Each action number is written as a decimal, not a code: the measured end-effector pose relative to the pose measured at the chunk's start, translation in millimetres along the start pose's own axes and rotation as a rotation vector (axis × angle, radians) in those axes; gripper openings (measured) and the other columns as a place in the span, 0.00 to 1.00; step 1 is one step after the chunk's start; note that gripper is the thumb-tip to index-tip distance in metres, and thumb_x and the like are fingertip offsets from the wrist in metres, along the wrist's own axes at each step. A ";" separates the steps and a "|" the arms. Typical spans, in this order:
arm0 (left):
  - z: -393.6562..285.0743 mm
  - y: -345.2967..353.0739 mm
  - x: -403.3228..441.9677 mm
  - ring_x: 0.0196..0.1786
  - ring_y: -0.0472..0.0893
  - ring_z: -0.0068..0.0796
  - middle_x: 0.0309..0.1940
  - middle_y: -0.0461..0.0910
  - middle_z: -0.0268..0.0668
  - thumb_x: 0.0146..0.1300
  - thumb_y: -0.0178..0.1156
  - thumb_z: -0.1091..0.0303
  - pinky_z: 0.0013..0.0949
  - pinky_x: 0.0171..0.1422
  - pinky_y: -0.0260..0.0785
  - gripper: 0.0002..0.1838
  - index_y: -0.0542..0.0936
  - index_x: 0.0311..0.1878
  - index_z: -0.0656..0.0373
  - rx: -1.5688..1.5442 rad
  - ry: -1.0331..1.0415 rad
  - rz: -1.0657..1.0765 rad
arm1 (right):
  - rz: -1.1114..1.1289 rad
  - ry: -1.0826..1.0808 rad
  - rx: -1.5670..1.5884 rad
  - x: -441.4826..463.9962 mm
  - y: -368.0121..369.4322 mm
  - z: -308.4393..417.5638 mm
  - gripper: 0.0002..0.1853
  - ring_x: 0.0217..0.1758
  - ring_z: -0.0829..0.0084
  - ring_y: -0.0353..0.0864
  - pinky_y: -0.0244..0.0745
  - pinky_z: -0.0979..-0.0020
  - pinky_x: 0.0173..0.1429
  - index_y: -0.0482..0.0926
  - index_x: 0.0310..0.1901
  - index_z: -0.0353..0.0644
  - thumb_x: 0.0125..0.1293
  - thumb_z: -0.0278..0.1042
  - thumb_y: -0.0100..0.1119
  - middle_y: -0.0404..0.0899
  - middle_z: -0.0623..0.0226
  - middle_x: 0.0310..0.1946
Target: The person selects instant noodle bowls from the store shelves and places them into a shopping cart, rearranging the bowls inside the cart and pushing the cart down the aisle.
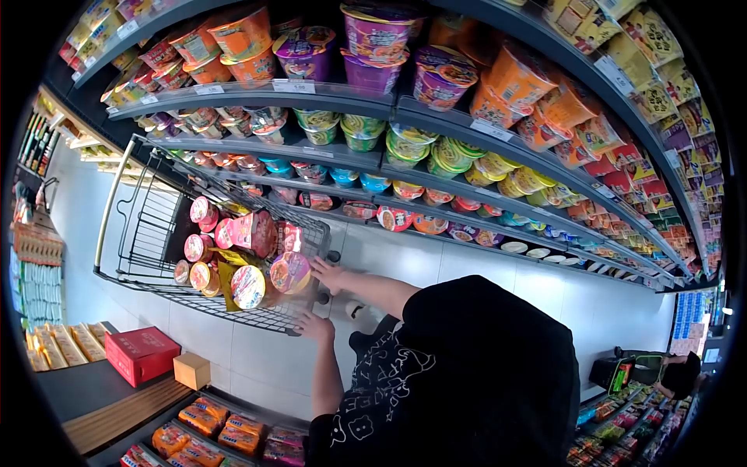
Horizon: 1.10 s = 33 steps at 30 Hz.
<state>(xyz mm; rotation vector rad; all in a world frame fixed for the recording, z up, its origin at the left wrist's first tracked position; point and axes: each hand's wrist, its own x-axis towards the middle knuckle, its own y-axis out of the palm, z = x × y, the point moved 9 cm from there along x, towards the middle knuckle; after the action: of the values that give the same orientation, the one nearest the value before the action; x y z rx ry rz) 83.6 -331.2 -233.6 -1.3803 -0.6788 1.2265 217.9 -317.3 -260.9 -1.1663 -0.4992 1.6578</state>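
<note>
Beside the near end of a dark wire shopping cart [311,228], the right hand [328,275] is hanging open, fingers spread, just by a round purple-and-orange cup [291,272] lying inside. The left hand [316,325] is hovering open at the cart's corner; contact is unclear. Farther in, round pink-lidded cups [204,212] are sitting. Alongside, long grey shelves [350,94] are holding stacked purple tubs [377,36].

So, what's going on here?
A person in black stands at a wire shopping cart holding several tubs, alongside shelves stocked with more. The right hand is spread open beside a purple-lidded tub; the left hand is at the cart's near edge. Whether either touches is hard to tell.
</note>
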 end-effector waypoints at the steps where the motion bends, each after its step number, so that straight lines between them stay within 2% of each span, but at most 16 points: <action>1: -2.9 0.4 -6.5 0.61 0.55 0.47 0.59 0.52 0.51 0.40 0.59 0.59 0.49 0.61 0.44 0.44 0.50 0.60 0.62 -0.005 0.001 -0.002 | 0.012 -0.012 0.002 -6.2 4.0 -2.1 0.48 0.67 0.58 0.26 0.57 0.64 0.61 0.47 0.60 0.41 0.34 0.32 0.62 0.32 0.59 0.64; 6: -21.5 5.0 -39.6 0.62 0.51 0.51 0.61 0.49 0.51 0.38 0.61 0.59 0.50 0.62 0.41 0.45 0.51 0.60 0.62 0.022 -0.090 -0.016 | -0.024 -0.091 -0.137 -41.6 28.1 -11.3 0.53 0.67 0.55 0.24 0.54 0.66 0.63 0.40 0.62 0.39 0.35 0.34 0.63 0.28 0.55 0.64; 9: -35.0 16.5 -49.5 0.63 0.48 0.52 0.61 0.48 0.52 0.37 0.60 0.60 0.51 0.62 0.40 0.43 0.54 0.58 0.63 -0.029 -0.187 -0.003 | 0.026 -0.159 -0.114 -67.0 26.1 -17.3 0.53 0.67 0.56 0.25 0.56 0.65 0.62 0.40 0.62 0.39 0.34 0.35 0.63 0.28 0.55 0.64; 11: -36.3 25.5 -59.9 0.63 0.48 0.53 0.60 0.48 0.54 0.37 0.60 0.61 0.51 0.62 0.39 0.42 0.55 0.58 0.64 -0.021 -0.288 -0.032 | 0.067 -0.193 -0.105 -77.3 28.0 -27.2 0.53 0.67 0.56 0.25 0.58 0.63 0.60 0.39 0.62 0.41 0.34 0.35 0.63 0.29 0.57 0.64; 12: -38.4 38.2 -60.4 0.63 0.41 0.58 0.60 0.43 0.60 0.39 0.59 0.60 0.54 0.62 0.35 0.44 0.50 0.59 0.67 -0.056 -0.284 0.006 | 0.096 -0.228 -0.085 -82.0 31.3 -30.7 0.54 0.67 0.56 0.26 0.59 0.63 0.60 0.39 0.62 0.42 0.34 0.35 0.65 0.29 0.58 0.64; 13: -39.7 38.7 -62.5 0.63 0.41 0.58 0.60 0.43 0.60 0.39 0.59 0.60 0.54 0.62 0.35 0.44 0.50 0.59 0.67 -0.058 -0.300 0.011 | 0.127 -0.266 -0.066 -85.8 35.5 -34.2 0.55 0.67 0.55 0.27 0.60 0.62 0.59 0.39 0.62 0.43 0.33 0.36 0.66 0.30 0.59 0.64; 15: -49.9 39.5 -77.0 0.63 0.41 0.58 0.59 0.45 0.61 0.38 0.59 0.61 0.54 0.63 0.32 0.41 0.55 0.56 0.68 -0.133 -0.272 0.066 | 0.100 -0.338 -0.080 -90.9 39.9 -38.4 0.60 0.66 0.53 0.33 0.52 0.58 0.62 0.40 0.62 0.42 0.26 0.40 0.71 0.35 0.57 0.64; 17: -58.2 24.4 -91.4 0.60 0.51 0.56 0.52 0.58 0.57 0.38 0.57 0.65 0.52 0.61 0.36 0.29 0.66 0.47 0.68 -0.181 -0.207 -0.009 | 0.062 -0.368 -0.142 -99.9 43.8 -42.0 0.60 0.65 0.52 0.38 0.43 0.59 0.65 0.41 0.61 0.38 0.25 0.39 0.71 0.40 0.53 0.62; 19: -62.9 29.8 -103.3 0.58 0.54 0.53 0.49 0.61 0.58 0.41 0.54 0.66 0.50 0.61 0.36 0.25 0.67 0.45 0.68 -0.276 -0.126 -0.224 | 0.054 -0.448 -0.139 -111.4 40.8 -42.6 0.57 0.64 0.48 0.40 0.40 0.60 0.66 0.44 0.60 0.34 0.27 0.40 0.70 0.43 0.48 0.61; 23: -70.2 37.8 -112.9 0.62 0.50 0.51 0.59 0.52 0.53 0.51 0.49 0.62 0.52 0.62 0.36 0.26 0.61 0.54 0.61 -0.004 -0.318 0.228 | 0.142 -0.423 -0.133 -144.3 38.0 -54.1 0.55 0.66 0.52 0.30 0.39 0.60 0.66 0.42 0.61 0.39 0.32 0.39 0.67 0.35 0.49 0.63; 26: -72.6 65.8 -117.0 0.63 0.48 0.50 0.62 0.49 0.48 0.58 0.42 0.61 0.53 0.63 0.35 0.22 0.61 0.56 0.53 0.020 -0.387 0.279 | 0.192 -0.437 -0.152 -158.4 38.9 -59.3 0.55 0.67 0.53 0.30 0.43 0.61 0.66 0.41 0.62 0.41 0.32 0.38 0.66 0.34 0.52 0.63; 29: -78.3 75.9 -125.9 0.64 0.48 0.50 0.62 0.50 0.47 0.60 0.37 0.62 0.55 0.62 0.35 0.19 0.62 0.56 0.50 0.011 -0.311 0.301 | 0.269 -0.375 -0.002 -146.6 32.8 -73.9 0.44 0.64 0.56 0.47 0.52 0.66 0.62 0.53 0.58 0.39 0.38 0.37 0.63 0.50 0.51 0.59; 30: -80.4 77.7 -126.7 0.62 0.53 0.51 0.59 0.54 0.49 0.59 0.39 0.62 0.56 0.61 0.38 0.18 0.64 0.53 0.51 0.044 -0.244 0.166 | 0.307 -0.302 0.123 -139.2 29.8 -86.0 0.39 0.62 0.58 0.54 0.55 0.68 0.60 0.57 0.56 0.37 0.40 0.37 0.62 0.57 0.50 0.57; 31: -77.8 83.6 -131.9 0.62 0.53 0.51 0.59 0.54 0.49 0.59 0.39 0.62 0.56 0.61 0.38 0.18 0.64 0.53 0.51 0.041 -0.255 0.171 | 0.006 -0.250 0.275 -158.5 -30.5 -84.7 0.31 0.55 0.60 0.64 0.58 0.68 0.58 0.62 0.52 0.34 0.44 0.35 0.59 0.65 0.50 0.51; 32: -81.0 80.4 -132.7 0.60 0.55 0.52 0.58 0.57 0.50 0.59 0.39 0.63 0.56 0.61 0.40 0.16 0.65 0.51 0.52 0.022 -0.189 0.107 | -0.109 -0.078 0.360 -185.4 -89.4 -82.1 0.30 0.54 0.60 0.66 0.59 0.68 0.57 0.63 0.52 0.36 0.46 0.35 0.59 0.66 0.53 0.50; 33: -84.7 77.0 -133.3 0.59 0.58 0.52 0.56 0.59 0.51 0.58 0.39 0.63 0.56 0.60 0.42 0.15 0.66 0.49 0.52 0.004 -0.120 0.040 | -0.367 -0.102 0.472 -179.7 -102.2 -114.6 0.27 0.53 0.60 0.66 0.60 0.69 0.56 0.65 0.50 0.37 0.46 0.33 0.58 0.68 0.55 0.49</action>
<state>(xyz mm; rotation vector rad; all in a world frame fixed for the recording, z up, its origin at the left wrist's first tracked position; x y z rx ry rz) 104.0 -499.2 -280.9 -1.3305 -0.7342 1.3504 372.8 -458.6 -151.9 -0.6052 -0.3336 1.4146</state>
